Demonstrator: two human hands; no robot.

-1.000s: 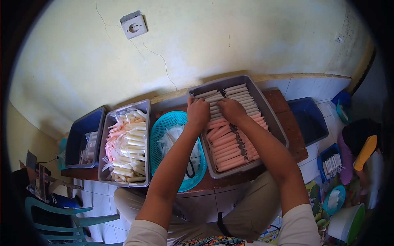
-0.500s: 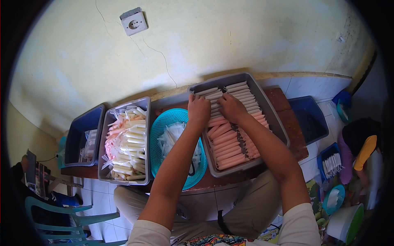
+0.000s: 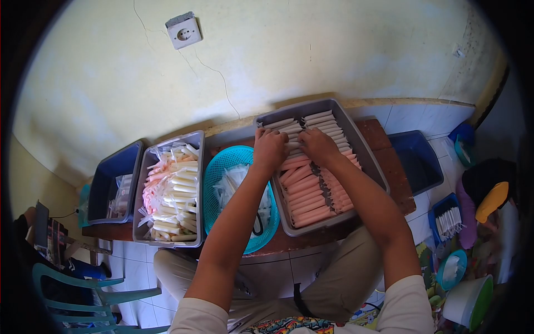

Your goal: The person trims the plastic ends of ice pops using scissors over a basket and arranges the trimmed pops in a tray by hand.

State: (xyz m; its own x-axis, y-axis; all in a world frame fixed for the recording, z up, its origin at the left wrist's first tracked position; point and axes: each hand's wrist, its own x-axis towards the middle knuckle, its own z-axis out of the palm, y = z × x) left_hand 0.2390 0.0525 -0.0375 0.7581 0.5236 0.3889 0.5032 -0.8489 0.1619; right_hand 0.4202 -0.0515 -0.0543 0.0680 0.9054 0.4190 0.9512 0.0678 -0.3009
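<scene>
A large grey tray [image 3: 379, 167] on the bench holds rows of wrapped sticks, greyish-white sticks [image 3: 322, 121] at the back and pink sticks [image 3: 305, 196] in front. Over the left column of whitish sticks, my left hand [image 3: 269, 147] is closed with its fingertips at one stick's left end. My right hand [image 3: 318, 146] has its fingers closed around that stick's other end, near the gap between the columns. Both hands are inside the tray, a short way apart.
Left of the tray are a turquoise basket [image 3: 211, 178] of clear bags, a grey bin [image 3: 139, 192] of white and pink sticks and a dark blue bin [image 3: 100, 195]. A green chair [image 3: 105, 298] stands lower left. People are at both sides; an empty-looking blue bin [image 3: 417, 164] sits right.
My right hand has shifted slightly right, and more of a whitish stick shows between the hands. The person at the right has leaned lower.
</scene>
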